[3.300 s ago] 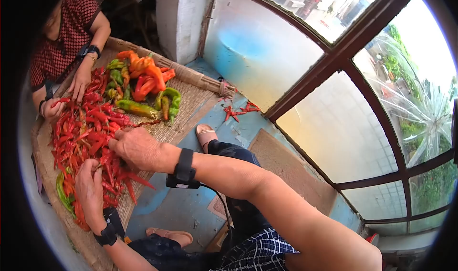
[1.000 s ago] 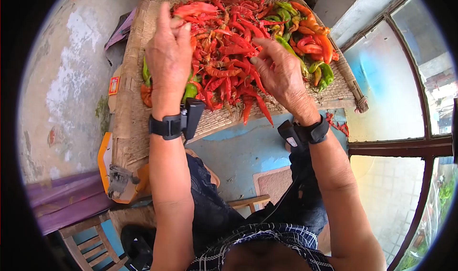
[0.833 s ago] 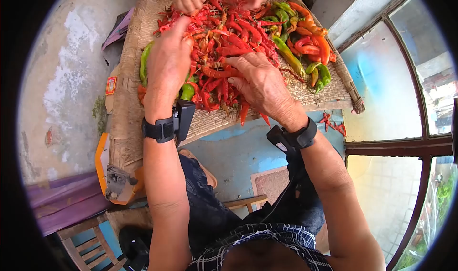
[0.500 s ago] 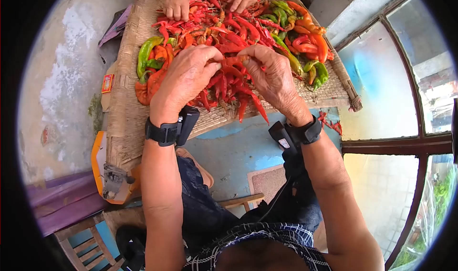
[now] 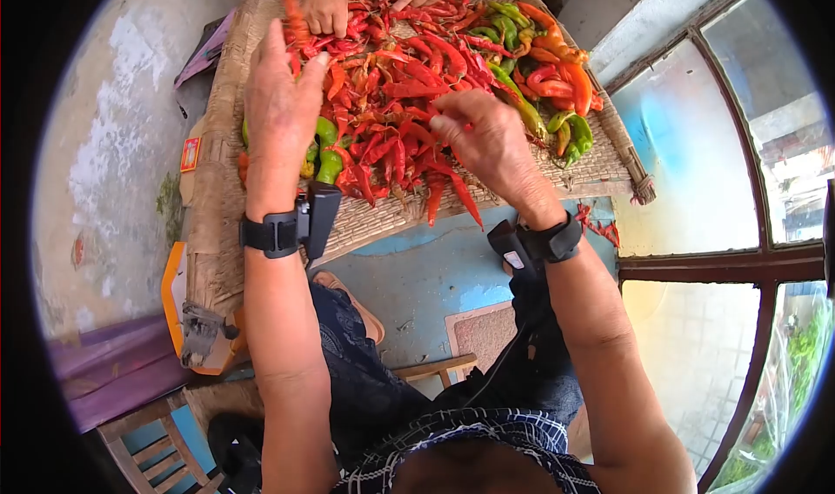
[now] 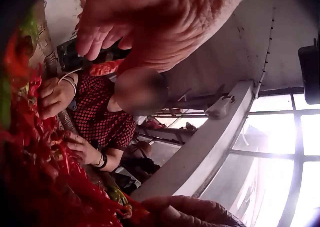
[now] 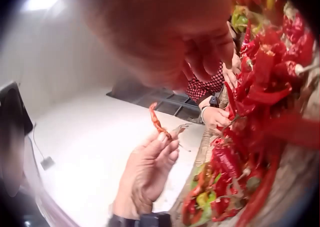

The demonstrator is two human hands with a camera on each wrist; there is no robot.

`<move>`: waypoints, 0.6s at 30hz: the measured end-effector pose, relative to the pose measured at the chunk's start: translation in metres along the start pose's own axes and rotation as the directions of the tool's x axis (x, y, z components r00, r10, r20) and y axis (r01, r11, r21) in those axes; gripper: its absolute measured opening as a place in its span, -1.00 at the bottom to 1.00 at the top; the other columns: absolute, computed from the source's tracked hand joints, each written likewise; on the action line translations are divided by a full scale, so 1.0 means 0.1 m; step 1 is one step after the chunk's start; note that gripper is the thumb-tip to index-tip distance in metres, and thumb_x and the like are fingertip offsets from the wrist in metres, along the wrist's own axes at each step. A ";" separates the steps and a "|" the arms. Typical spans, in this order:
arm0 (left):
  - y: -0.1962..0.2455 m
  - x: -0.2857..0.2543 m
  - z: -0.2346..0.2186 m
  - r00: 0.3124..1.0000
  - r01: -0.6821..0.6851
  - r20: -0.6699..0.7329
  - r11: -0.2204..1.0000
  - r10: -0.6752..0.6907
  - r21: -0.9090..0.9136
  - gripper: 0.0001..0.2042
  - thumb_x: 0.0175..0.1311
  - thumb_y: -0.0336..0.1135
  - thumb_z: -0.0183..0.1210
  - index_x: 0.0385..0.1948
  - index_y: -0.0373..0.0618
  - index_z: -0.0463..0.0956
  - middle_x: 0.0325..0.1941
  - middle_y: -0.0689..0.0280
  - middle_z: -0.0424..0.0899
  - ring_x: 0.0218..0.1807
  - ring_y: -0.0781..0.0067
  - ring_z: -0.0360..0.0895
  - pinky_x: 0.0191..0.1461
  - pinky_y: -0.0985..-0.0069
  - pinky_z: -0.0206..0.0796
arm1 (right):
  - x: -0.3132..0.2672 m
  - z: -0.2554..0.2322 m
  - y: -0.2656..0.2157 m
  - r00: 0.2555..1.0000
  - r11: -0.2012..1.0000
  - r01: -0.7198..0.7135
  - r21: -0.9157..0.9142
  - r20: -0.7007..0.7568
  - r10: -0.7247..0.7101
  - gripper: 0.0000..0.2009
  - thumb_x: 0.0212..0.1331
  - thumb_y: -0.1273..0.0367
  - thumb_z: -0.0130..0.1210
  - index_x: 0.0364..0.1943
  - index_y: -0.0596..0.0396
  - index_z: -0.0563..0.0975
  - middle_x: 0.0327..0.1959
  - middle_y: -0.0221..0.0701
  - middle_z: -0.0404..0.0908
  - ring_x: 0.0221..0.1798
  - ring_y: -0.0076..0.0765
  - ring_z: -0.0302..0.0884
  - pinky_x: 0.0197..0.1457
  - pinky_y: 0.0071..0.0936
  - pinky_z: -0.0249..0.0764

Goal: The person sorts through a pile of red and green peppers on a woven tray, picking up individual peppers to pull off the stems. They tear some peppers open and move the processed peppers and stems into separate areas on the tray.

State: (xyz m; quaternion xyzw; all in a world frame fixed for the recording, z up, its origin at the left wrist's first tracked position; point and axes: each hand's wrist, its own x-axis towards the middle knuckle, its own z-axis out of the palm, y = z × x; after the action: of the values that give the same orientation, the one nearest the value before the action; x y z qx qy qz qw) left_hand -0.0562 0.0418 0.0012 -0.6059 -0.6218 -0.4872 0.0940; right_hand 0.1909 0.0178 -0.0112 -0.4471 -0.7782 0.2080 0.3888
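The left hand [image 5: 283, 98] has just gone up off the red heap [image 5: 383, 150] — it pinches one wrinkly pepper [image 7: 155, 120], now apart from the rest. The right hand [image 5: 497, 142] is half bent over the heap — I can't tell if it holds anything.

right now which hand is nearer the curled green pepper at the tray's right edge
Right: the right hand is left of the green pepper, apart from it. The left hand is farther left, across the red peppers.

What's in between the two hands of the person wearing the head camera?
The head view shows red peppers between the left hand and right hand, plus a green pepper nearer the left.
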 end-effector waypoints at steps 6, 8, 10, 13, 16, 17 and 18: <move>0.13 -0.23 0.02 0.831 -0.218 0.503 0.971 0.237 -0.097 -0.80 0.21 -0.33 0.11 -0.18 -0.17 0.56 -0.21 0.09 0.64 -0.13 0.04 0.55 -0.02 0.27 0.36 | -0.07 0.21 0.06 0.972 0.870 0.237 -0.434 0.113 -0.208 -0.80 -0.03 0.35 0.28 -0.34 0.15 0.57 -0.36 -0.21 0.52 -0.18 0.00 0.49 -0.09 -0.18 0.45; 0.14 -0.34 0.08 0.803 -0.262 0.550 0.965 0.231 -0.024 -0.84 0.19 -0.37 0.11 -0.23 -0.13 0.57 -0.25 0.11 0.62 -0.13 0.02 0.52 -0.01 0.22 0.33 | -0.07 0.21 0.04 0.977 0.880 0.213 -0.425 0.121 -0.178 -0.83 -0.04 0.38 0.26 -0.38 0.14 0.56 -0.37 -0.21 0.52 -0.17 0.01 0.49 -0.10 -0.18 0.46; 0.15 -0.30 0.08 0.762 -0.255 0.624 0.966 0.174 0.042 -0.85 0.17 -0.39 0.12 -0.24 -0.11 0.57 -0.25 0.12 0.62 -0.14 0.02 0.52 -0.01 0.21 0.32 | -0.02 0.19 0.01 0.978 0.885 0.203 -0.420 0.128 -0.163 -0.86 -0.05 0.40 0.23 -0.41 0.13 0.55 -0.37 -0.20 0.52 -0.16 0.01 0.50 -0.12 -0.18 0.47; 0.23 -0.23 -0.01 0.726 -0.215 0.680 0.973 0.104 0.081 -0.87 0.14 -0.42 0.13 -0.27 -0.10 0.57 -0.25 0.13 0.61 -0.14 0.02 0.51 -0.01 0.20 0.32 | -0.03 0.07 -0.03 0.993 0.930 0.117 -0.350 0.053 -0.105 -0.90 -0.03 0.44 0.19 -0.42 0.13 0.54 -0.39 -0.20 0.51 -0.20 0.00 0.50 -0.14 -0.17 0.46; 0.23 -0.31 0.00 0.750 -0.176 0.650 0.984 0.123 0.018 -0.87 0.13 -0.43 0.14 -0.29 -0.12 0.56 -0.25 0.14 0.62 -0.12 0.02 0.51 0.00 0.21 0.33 | -0.02 -0.04 0.02 0.996 0.977 0.095 -0.193 0.013 -0.094 -0.92 0.01 0.45 0.17 -0.42 0.14 0.54 -0.41 -0.20 0.52 -0.22 -0.01 0.50 -0.16 -0.15 0.45; 0.23 -0.32 0.01 0.768 -0.178 0.622 0.984 0.153 -0.021 -0.87 0.13 -0.43 0.13 -0.29 -0.13 0.55 -0.25 0.15 0.61 -0.11 0.03 0.52 0.01 0.21 0.33 | -0.02 -0.07 0.03 0.996 0.985 0.084 -0.148 -0.021 -0.088 -0.92 0.03 0.45 0.16 -0.41 0.15 0.53 -0.41 -0.19 0.53 -0.22 -0.01 0.51 -0.17 -0.16 0.45; 0.23 -0.31 0.02 0.772 -0.181 0.616 0.983 0.155 -0.021 -0.87 0.13 -0.43 0.13 -0.29 -0.13 0.55 -0.25 0.15 0.61 -0.11 0.03 0.52 0.01 0.21 0.33 | -0.01 -0.10 0.04 0.995 0.992 0.078 -0.101 -0.056 -0.084 -0.92 0.05 0.46 0.16 -0.40 0.17 0.53 -0.42 -0.19 0.55 -0.23 -0.01 0.52 -0.18 -0.18 0.45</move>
State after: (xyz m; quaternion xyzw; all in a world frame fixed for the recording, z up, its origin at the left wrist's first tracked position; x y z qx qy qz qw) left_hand -0.0279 0.0180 -0.0106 -0.7824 -0.5713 -0.2410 -0.0585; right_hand 0.2006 0.0188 -0.0081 -0.4401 -0.7930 0.1397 0.3974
